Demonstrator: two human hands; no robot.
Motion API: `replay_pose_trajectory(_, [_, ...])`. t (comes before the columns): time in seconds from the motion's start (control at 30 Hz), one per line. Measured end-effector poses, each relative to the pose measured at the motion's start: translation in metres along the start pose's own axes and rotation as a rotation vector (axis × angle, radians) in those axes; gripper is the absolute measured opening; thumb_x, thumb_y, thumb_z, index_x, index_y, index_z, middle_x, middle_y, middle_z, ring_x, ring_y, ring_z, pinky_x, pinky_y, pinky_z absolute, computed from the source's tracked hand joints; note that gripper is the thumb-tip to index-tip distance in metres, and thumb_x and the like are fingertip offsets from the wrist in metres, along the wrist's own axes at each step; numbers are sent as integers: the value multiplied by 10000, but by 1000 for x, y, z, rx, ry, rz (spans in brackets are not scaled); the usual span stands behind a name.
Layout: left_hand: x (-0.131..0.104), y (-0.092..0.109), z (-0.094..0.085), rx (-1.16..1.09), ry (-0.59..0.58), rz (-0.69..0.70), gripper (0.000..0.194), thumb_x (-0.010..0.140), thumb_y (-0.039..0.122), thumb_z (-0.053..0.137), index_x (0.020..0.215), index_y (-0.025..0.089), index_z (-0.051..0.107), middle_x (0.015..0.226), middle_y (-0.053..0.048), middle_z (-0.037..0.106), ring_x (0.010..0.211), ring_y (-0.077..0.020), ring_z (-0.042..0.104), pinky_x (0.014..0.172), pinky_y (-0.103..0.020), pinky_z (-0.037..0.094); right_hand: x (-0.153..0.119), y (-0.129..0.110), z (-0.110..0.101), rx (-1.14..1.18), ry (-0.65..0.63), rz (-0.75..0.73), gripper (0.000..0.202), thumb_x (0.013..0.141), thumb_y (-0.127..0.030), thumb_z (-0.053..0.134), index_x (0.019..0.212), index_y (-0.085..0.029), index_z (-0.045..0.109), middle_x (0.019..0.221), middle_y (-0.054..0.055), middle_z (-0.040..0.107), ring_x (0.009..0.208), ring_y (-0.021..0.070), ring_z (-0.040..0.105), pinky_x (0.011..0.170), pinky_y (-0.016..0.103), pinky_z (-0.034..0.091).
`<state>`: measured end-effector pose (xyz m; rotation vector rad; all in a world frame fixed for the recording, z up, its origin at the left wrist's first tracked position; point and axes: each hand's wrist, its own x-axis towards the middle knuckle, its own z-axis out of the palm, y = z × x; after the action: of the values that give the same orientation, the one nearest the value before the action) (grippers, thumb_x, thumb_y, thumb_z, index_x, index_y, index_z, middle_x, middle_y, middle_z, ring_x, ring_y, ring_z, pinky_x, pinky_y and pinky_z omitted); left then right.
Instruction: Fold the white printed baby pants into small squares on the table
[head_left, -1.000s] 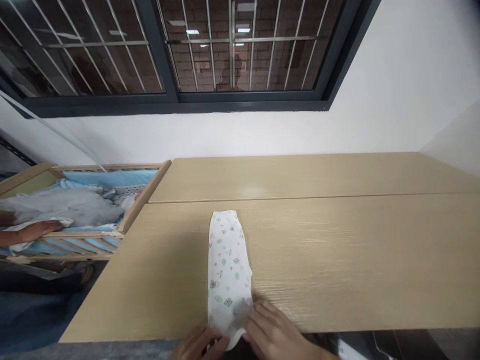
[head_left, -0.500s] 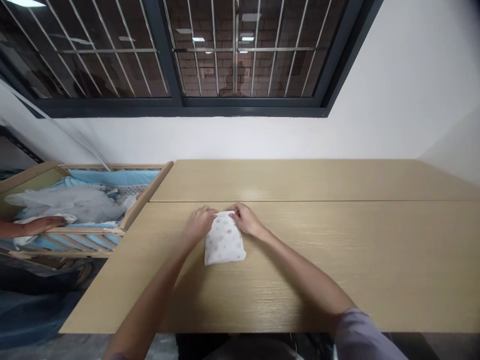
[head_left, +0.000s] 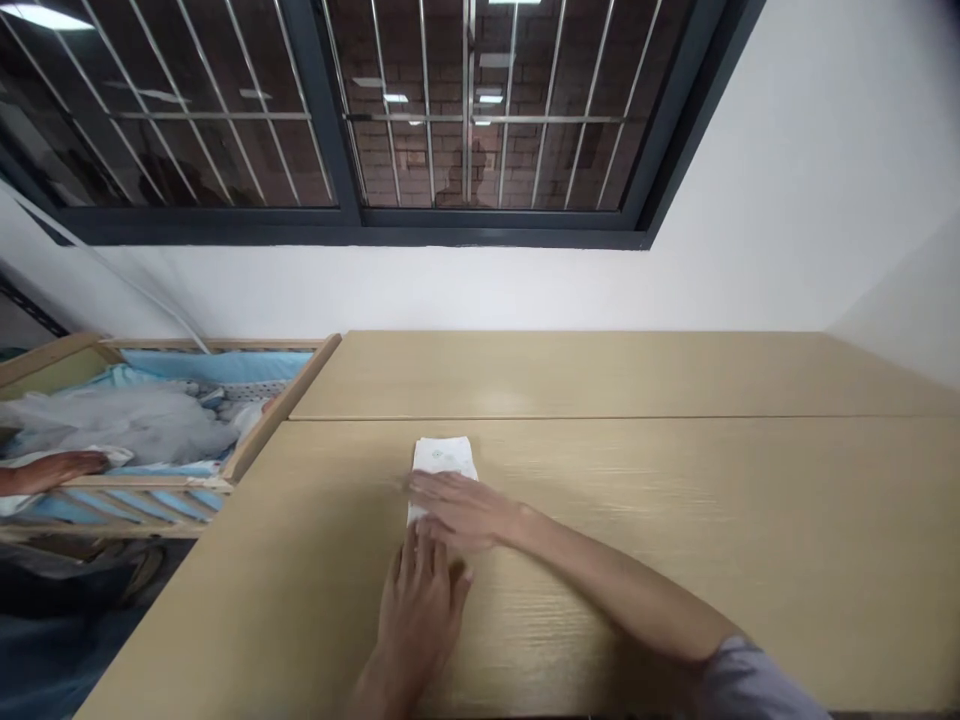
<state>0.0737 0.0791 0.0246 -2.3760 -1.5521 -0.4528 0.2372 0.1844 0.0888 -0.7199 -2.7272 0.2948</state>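
A folded white cloth point(head_left: 444, 454) with small printed motifs lies flat on the pale wooden table point(head_left: 675, 520). Across its middle rests my right hand point(head_left: 469, 508), palm down with fingers stretched out to the left. My left hand point(head_left: 421, 605) is nearer to me, fingers extended forward, its tips at the cloth's near edge and partly under my right hand. Both hands cover the lower part of the cloth, so only its far end and a strip of its left side show. Neither hand grips anything.
At the left stands a wooden crib point(head_left: 281, 410) with blue lining and white netting point(head_left: 127, 420) inside. Another person's hand point(head_left: 64, 470) rests on its near rail. Behind the table are a white wall point(head_left: 487, 290) and a barred window point(head_left: 480, 110).
Both hands have left the cloth's far corners. My right hand now lies flat across the cloth, and my left has come back toward me to its near edge.
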Motion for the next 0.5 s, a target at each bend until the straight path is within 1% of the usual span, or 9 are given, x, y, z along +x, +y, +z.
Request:
replay_pose_trajectory(0.03, [-9, 5, 4, 7, -19, -2, 486, 979, 467, 458, 1259, 107, 627, 1297, -196, 662, 1267, -366, 577, 1007, -503, 497, 1, -4, 7, 23, -41, -67, 610, 1069, -416, 342, 1597, -137, 217, 1643, 149, 287, 1511, 228, 277, 1203, 399, 289])
replay_pose_trajectory(0.1, [-18, 9, 10, 27, -46, -4, 469, 966, 454, 494, 1231, 99, 648, 1251, -197, 683, 1277, -373, 574, 1028, -517, 491, 2, -5, 22, 55, -95, -123, 612, 1077, -426, 311, 1590, -100, 241, 1638, 155, 292, 1523, 213, 257, 1219, 383, 264])
replay_pose_trajectory(0.17, [-20, 9, 14, 45, -34, 5, 480, 954, 441, 530, 1261, 88, 636, 1308, -212, 654, 1316, -387, 543, 1042, -516, 487, 3, 3, 37, 56, -123, -104, 618, 1076, -441, 308, 1583, -88, 269, 1632, 157, 299, 1528, 211, 247, 1230, 387, 242])
replay_pose_trajectory(0.23, [-19, 6, 16, 54, -2, 19, 524, 952, 433, 543, 1336, 79, 588, 1410, -231, 584, 1358, -398, 502, 1051, -507, 485, 4, 18, 46, 33, -141, -57, 621, 1071, -461, 313, 1587, -118, 275, 1638, 137, 290, 1535, 215, 227, 1244, 405, 202])
replay_pose_trajectory(0.3, [-18, 4, 17, 55, 21, 27, 571, 962, 424, 530, 1422, 86, 514, 1488, -237, 512, 1381, -389, 481, 1070, -503, 473, 7, 38, 47, 1, -147, 16, 622, 1065, -491, 314, 1595, -168, 271, 1647, 108, 273, 1542, 221, 202, 1257, 427, 153])
replay_pose_trajectory(0.4, [-18, 2, 16, 47, 22, 23, 611, 971, 419, 517, 1488, 104, 439, 1533, -232, 461, 1406, -377, 457, 1094, -503, 458, 12, 69, 36, -26, -148, 139, 603, 1065, -500, 300, 1605, -239, 248, 1661, 63, 239, 1549, 214, 175, 1265, 442, 121])
replay_pose_trajectory(0.5, [-19, 2, 15, 29, 8, 17, 612, 975, 409, 514, 1507, 120, 419, 1551, -221, 443, 1422, -377, 436, 1103, -513, 450, 16, 91, 25, -26, -121, 190, 577, 1076, -449, 277, 1611, -239, 227, 1672, 49, 198, 1553, 207, 152, 1272, 446, 101])
